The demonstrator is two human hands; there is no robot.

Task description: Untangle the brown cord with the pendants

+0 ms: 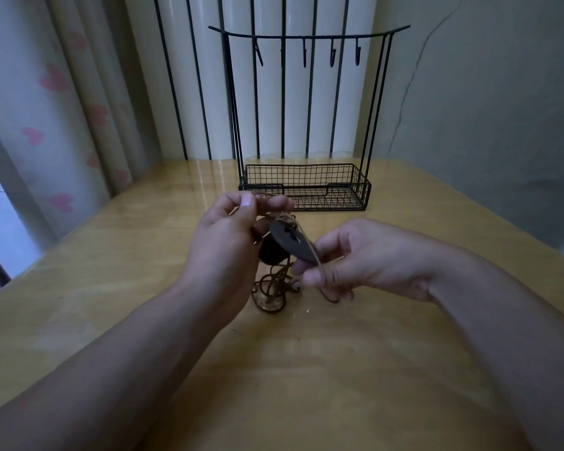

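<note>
A thin brown cord [272, 288] hangs in tangled loops onto the wooden table [323, 369] between my hands. My left hand [228, 242] pinches the cord's upper part near a knot, above the table. A dark oval pendant [290, 240] with cut-outs hangs tilted from the knot, and a second dark round pendant [269, 253] shows just below it, partly hidden by my left hand. My right hand [355, 262] pinches a strand of the cord that runs down from the knot and curls under its fingers.
A black wire rack [306, 187] with a mesh tray and a top bar of several hooks stands at the back of the table. Behind it are vertical window bars, with a heart-patterned curtain [62, 102] at the left and a wall at the right.
</note>
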